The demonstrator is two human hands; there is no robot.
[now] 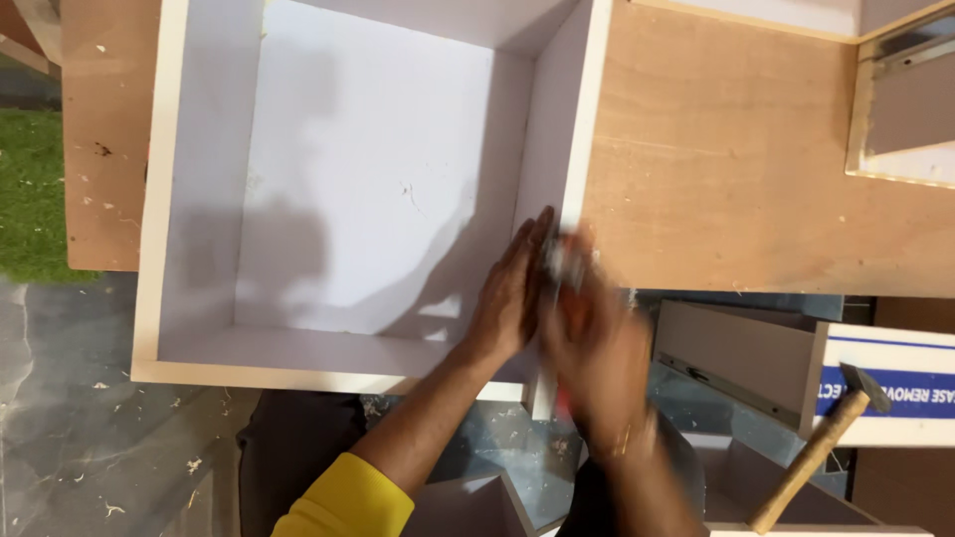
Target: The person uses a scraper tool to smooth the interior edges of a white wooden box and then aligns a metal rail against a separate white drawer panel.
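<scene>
Head view looked straight down into a white open-topped box (368, 189) lying on a plywood desk (736, 169), its right wall running toward the near corner. The left hand (512, 288) lay flat with fingers stretched out, pressed against the inner face of that right wall and gripping nothing; a yellow sleeve (348, 502) showed at the forearm. The right hand (592, 338) was just beside it on the outer side of the same wall, heavily blurred; something small and pale showed at its fingertips, but whether the hand was closed on it could not be told. Well apart, at the lower right, a wooden-handled hammer (821, 447) rested tilted against a grey panel (736, 353). Wood shavings dotted the floor (80, 418).
</scene>
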